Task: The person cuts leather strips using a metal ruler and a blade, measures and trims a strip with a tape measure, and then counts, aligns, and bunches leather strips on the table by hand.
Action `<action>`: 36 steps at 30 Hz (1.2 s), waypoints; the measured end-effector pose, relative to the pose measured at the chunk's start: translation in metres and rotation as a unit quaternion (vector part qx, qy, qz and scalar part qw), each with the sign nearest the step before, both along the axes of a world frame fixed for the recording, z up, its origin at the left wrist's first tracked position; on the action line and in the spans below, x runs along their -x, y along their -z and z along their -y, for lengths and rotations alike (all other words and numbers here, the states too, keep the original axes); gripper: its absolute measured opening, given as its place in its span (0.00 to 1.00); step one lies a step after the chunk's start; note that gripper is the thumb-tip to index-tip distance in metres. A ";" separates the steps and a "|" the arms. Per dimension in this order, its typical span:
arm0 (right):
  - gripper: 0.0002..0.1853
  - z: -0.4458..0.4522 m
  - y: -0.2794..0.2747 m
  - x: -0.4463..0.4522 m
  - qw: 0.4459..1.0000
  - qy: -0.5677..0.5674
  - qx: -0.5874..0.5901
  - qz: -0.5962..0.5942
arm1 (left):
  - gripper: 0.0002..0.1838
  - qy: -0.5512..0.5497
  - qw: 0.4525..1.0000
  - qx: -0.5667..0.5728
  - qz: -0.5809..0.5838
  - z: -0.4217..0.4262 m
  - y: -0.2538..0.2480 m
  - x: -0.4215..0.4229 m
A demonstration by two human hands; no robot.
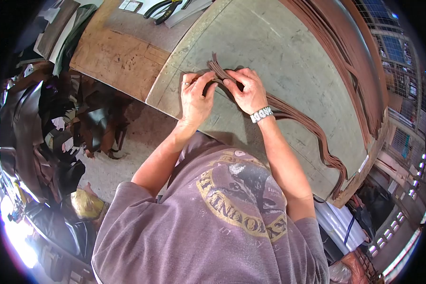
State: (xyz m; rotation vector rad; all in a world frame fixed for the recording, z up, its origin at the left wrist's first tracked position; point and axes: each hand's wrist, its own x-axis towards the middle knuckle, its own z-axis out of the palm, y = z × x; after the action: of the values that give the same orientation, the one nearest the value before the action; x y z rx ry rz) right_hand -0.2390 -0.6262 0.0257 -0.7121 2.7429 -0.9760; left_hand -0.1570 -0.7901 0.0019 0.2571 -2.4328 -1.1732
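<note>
on the grey board (279,57), brown strips (302,119) are trailing lengthwise toward its near right corner, left hand (196,98) pinching their fanned end, nearly closed, right hand (251,93) pinching likewise, nearer the trailing length.

A wavy bundle of thin brown leather-like strips (296,111) is laid across a flat grey-green board (251,33); a long, layered brown leather-like stack (364,71) is placed along its right side, black-and-yellow-handled pliers (167,13) left of it.
</note>
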 end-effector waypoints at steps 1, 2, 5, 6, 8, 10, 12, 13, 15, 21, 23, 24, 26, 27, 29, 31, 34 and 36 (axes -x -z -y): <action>0.16 -0.001 0.000 0.001 1.000 -0.001 0.003 0.008 | 0.17 0.021 1.000 0.007 -0.020 0.008 0.000 0.003; 0.16 -0.002 0.001 0.003 1.000 -0.003 0.006 0.016 | 0.15 0.040 0.998 0.014 -0.041 0.015 0.000 0.005; 0.15 -0.001 0.000 0.008 0.999 0.000 0.019 0.030 | 0.16 0.030 0.999 0.008 -0.017 0.038 -0.002 0.019; 0.15 0.000 0.000 0.007 0.999 0.003 0.025 0.036 | 0.19 0.034 0.999 -0.002 -0.005 0.040 -0.002 0.023; 0.18 0.000 0.005 0.005 1.000 -0.015 0.019 0.011 | 0.23 0.044 0.999 -0.023 0.015 0.041 -0.002 0.033; 0.21 0.000 0.000 0.001 0.999 -0.033 -0.003 -0.025 | 0.30 0.090 0.995 -0.009 0.034 0.039 -0.002 0.033; 0.25 0.005 -0.015 -0.006 0.995 -0.055 -0.034 -0.074 | 0.37 0.153 0.984 -0.032 0.085 0.040 0.000 0.029; 0.26 0.004 -0.013 -0.005 0.996 -0.056 -0.037 -0.064 | 0.38 0.160 0.983 -0.034 0.087 0.042 -0.003 0.032; 0.29 0.001 -0.007 -0.006 0.997 -0.056 -0.043 -0.041 | 0.39 0.177 0.979 -0.039 0.093 0.046 -0.010 0.039; 0.28 0.002 -0.008 -0.005 0.997 -0.043 -0.050 -0.029 | 0.34 0.254 0.962 -0.035 0.096 0.058 -0.024 0.057; 0.27 0.002 -0.013 -0.005 0.998 -0.041 -0.044 -0.013 | 0.32 0.274 0.956 -0.047 0.091 0.066 -0.021 0.061; 0.27 0.002 -0.013 -0.004 0.998 -0.044 -0.040 -0.011 | 0.31 0.268 0.956 -0.051 0.104 0.071 -0.022 0.061; 0.27 0.002 -0.016 0.000 0.998 -0.050 -0.043 -0.004 | 0.31 0.226 0.965 -0.077 0.109 0.084 -0.024 0.051; 0.27 0.002 -0.018 0.000 0.998 -0.049 -0.046 0.001 | 0.32 0.207 0.968 -0.086 0.112 0.090 -0.025 0.048; 0.28 0.007 -0.018 -0.002 0.997 -0.049 -0.059 -0.005 | 0.33 0.189 0.972 -0.089 0.112 0.096 -0.019 0.042; 0.31 0.011 -0.015 -0.001 0.994 -0.061 -0.083 -0.031 | 0.35 0.180 0.971 -0.083 0.134 0.099 -0.018 0.032; 0.36 0.016 -0.003 0.002 0.992 -0.100 -0.060 -0.045 | 0.38 0.161 0.971 -0.119 0.129 0.093 -0.017 0.030; 0.35 0.020 -0.004 0.002 0.991 -0.106 -0.066 -0.050 | 0.42 0.165 0.974 -0.085 0.131 0.091 -0.019 0.028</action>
State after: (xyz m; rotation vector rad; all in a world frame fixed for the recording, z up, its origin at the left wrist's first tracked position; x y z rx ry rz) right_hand -0.2411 -0.6461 0.0298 -1.0274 2.7122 -0.7257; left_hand -0.1845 -0.8809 0.0208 0.0593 -2.6787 -1.5838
